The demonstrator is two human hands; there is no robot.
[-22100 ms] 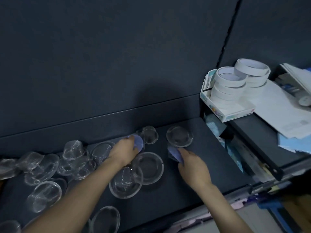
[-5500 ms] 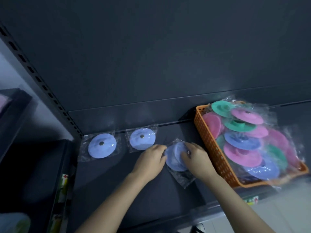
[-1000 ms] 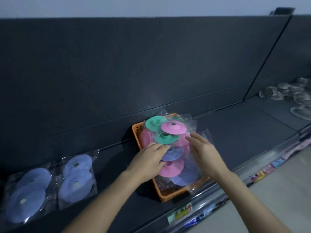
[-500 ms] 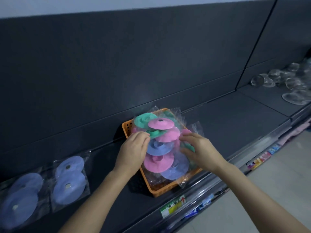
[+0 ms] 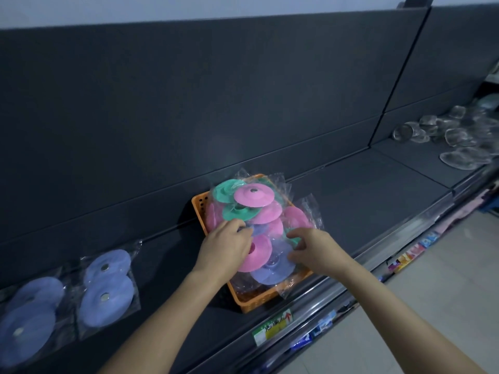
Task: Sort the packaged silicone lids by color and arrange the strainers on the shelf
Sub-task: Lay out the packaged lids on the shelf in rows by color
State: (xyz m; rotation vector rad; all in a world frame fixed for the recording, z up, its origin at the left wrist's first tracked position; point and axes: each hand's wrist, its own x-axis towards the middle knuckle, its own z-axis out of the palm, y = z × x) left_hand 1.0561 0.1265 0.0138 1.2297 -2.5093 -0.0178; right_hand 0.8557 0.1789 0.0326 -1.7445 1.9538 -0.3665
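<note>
Single head view, looking down close at shelf [image 5: 351, 195].

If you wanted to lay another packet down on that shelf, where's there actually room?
Widest bare stretch: the shelf between the orange basket and the clear strainers at far right. A narrower strip lies between the basket and the blue lid packs on the left. The basket itself is heaped.

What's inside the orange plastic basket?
Bagged silicone lids: pink lid topmost, green lid, blue lid, heaped above the orange basket rim. Left hand and right hand cover the middle; lower layers are hidden.
</note>
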